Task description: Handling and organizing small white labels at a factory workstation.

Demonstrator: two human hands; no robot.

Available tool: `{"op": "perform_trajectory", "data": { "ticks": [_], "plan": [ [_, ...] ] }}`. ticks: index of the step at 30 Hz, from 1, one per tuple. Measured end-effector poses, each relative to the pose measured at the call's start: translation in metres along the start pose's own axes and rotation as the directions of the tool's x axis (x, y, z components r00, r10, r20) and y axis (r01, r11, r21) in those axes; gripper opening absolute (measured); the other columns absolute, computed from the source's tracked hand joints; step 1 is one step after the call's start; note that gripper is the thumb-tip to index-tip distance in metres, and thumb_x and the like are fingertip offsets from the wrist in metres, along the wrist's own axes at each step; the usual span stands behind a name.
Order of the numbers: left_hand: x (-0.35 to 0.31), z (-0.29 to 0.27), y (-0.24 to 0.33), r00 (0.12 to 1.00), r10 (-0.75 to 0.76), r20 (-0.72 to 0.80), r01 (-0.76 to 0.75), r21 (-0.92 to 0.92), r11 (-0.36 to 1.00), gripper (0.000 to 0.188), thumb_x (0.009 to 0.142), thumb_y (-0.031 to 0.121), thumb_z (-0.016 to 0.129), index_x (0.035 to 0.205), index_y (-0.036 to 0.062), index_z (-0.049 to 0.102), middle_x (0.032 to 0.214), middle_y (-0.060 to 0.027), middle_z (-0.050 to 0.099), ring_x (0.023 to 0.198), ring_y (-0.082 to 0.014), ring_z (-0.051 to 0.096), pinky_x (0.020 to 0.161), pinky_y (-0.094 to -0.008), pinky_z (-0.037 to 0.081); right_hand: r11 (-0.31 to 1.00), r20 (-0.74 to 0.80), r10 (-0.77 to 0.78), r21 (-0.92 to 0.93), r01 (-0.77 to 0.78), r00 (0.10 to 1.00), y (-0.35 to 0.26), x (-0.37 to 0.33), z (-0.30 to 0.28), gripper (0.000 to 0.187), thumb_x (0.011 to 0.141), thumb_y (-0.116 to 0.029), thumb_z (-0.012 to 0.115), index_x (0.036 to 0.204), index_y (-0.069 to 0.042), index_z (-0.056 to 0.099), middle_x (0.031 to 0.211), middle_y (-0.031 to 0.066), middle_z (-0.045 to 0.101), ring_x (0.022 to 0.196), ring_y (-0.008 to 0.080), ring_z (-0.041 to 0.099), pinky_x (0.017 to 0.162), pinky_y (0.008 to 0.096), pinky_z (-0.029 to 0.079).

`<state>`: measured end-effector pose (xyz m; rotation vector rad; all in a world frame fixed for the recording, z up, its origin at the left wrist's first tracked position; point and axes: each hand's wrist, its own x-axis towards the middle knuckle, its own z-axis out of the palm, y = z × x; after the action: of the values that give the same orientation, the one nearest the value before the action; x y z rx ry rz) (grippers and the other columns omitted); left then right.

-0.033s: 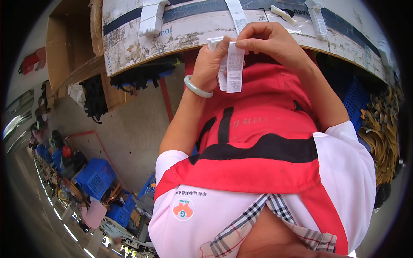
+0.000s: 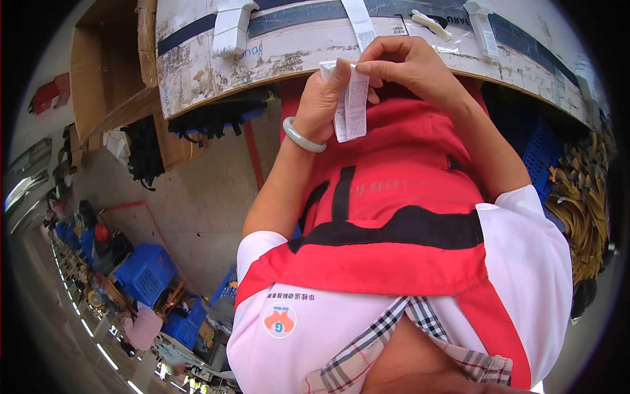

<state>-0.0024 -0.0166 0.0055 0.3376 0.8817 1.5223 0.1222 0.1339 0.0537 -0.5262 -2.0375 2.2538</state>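
Observation:
My left hand (image 2: 320, 98) is closed round a small stack of white printed labels (image 2: 341, 121), its thumb pressing near their upper end. One front label (image 2: 357, 105) hangs over the stack, covered in fine print. The thumb and index finger of my right hand (image 2: 410, 64) pinch together at its top edge. Both hands are in front of the table's near edge, above my red apron. Just beyond them a longer white label strip (image 2: 359, 23) lies on the cardboard-covered tabletop (image 2: 289, 46).
A white bundle of strips (image 2: 231, 29) lies left on the tabletop, another bundle (image 2: 482, 29) right, beside a cream twisted piece (image 2: 431, 25). An open cardboard box (image 2: 108, 72) stands left. Blue crates (image 2: 146, 270) and a person in pink (image 2: 142, 327) are farther off; brown strips (image 2: 584, 203) pile up right.
The front label, which hung straighter and farther right, now bends and sits more over the stack. My right fingers have shifted slightly left with it.

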Motion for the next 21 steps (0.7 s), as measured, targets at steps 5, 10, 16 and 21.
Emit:
{"op": "perform_trajectory", "data": {
  "ticks": [5,10,16,21],
  "plan": [
    [0.003,-0.005,-0.007,0.999,0.037,-0.006,-0.037,-0.039,0.999,0.033,0.094,0.027,0.063,0.11,-0.0027,0.06,0.082,-0.0071,0.063,0.076,-0.0185,0.067,0.068,-0.0279,0.056,0.959,-0.112,-0.138,-0.262,0.105,0.984,0.028,0.026,-0.019,0.016,0.092,-0.015,0.065,0.102,-0.003,0.068,0.087,0.0021,0.062,0.079,0.01,0.059,0.07,0.0274,0.049],
    [0.006,-0.001,-0.005,0.994,0.033,-0.105,-0.038,-0.048,0.998,0.024,0.092,0.016,0.066,0.108,-0.0015,0.062,0.078,-0.0044,0.062,0.07,-0.0153,0.063,0.06,-0.0263,0.052,0.539,-0.189,-0.594,-0.815,0.212,0.782,0.039,0.06,-0.043,0.011,0.078,-0.014,0.076,0.086,-0.007,0.073,0.087,0.0107,0.062,0.083,0.0282,0.061,0.072,0.0372,0.049],
    [0.01,-0.001,-0.004,0.813,0.527,-0.246,-0.287,0.618,0.732,0.02,0.084,0.005,0.073,0.103,0.0015,0.067,0.08,-0.0038,0.066,0.072,-0.0092,0.062,0.064,-0.0224,0.049,0.667,-0.118,-0.469,-0.698,0.263,0.875,0.044,0.043,-0.039,0.016,0.09,-0.014,0.067,0.103,-0.006,0.071,0.1,0.0029,0.062,0.087,0.0112,0.058,0.078,0.0254,0.048],
    [0.012,-0.005,0.004,0.771,0.634,-0.05,-0.417,0.712,0.564,0.024,0.08,-0.008,0.064,0.102,-0.0011,0.069,0.079,-0.0022,0.066,0.069,-0.0061,0.059,0.06,-0.0209,0.047,0.875,-0.069,-0.375,-0.357,0.328,0.924,0.023,0.022,-0.016,0.02,0.089,-0.018,0.069,0.101,-0.003,0.07,0.093,0.0038,0.066,0.083,0.0118,0.063,0.074,0.0275,0.052]
  ]
}}
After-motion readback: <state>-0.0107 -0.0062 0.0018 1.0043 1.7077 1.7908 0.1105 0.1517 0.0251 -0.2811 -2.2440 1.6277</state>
